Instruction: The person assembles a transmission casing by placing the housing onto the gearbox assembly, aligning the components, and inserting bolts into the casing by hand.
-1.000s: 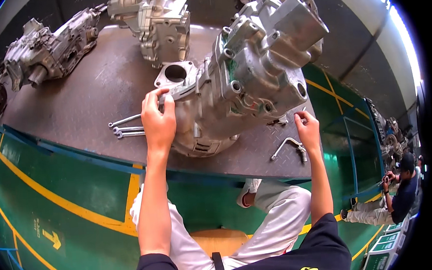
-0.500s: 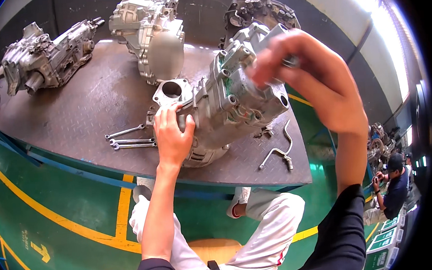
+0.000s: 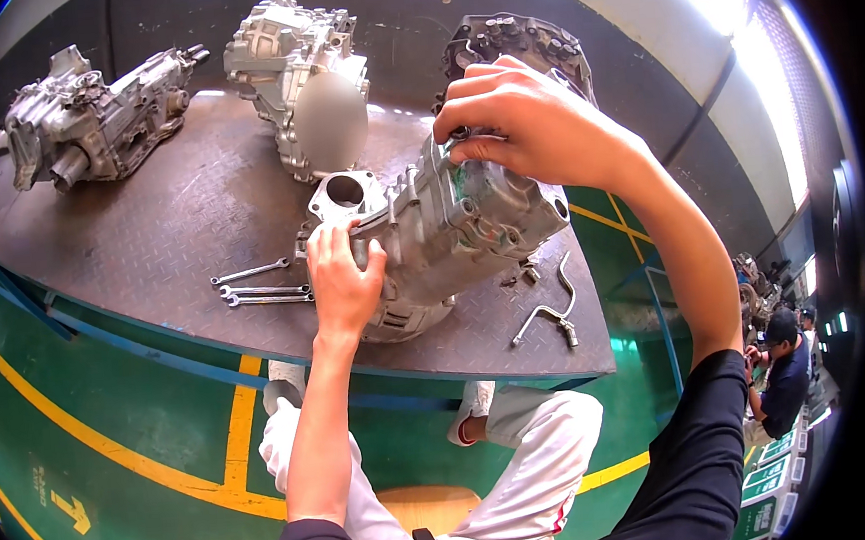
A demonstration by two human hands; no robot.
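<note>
A grey metal gearbox lies on the table in front of me, its ribbed end pointing up to the right. My left hand rests on its near left part, thumb apart from the extended fingers. Over the upper right end arches my right hand, its fingers curled together close to the housing. Something small and dark shows at those fingertips, too hidden to name. A flanged opening of the gearbox faces up beyond my left fingers.
Several wrenches lie left of the gearbox. A bent metal pipe is near the table's right corner. Other gearboxes stand behind: one at left, one in the middle, a dark one. A person stands far right.
My right hand has swung left and come down from above the gearbox's right end onto its upper side. My left hand stays on the housing.
</note>
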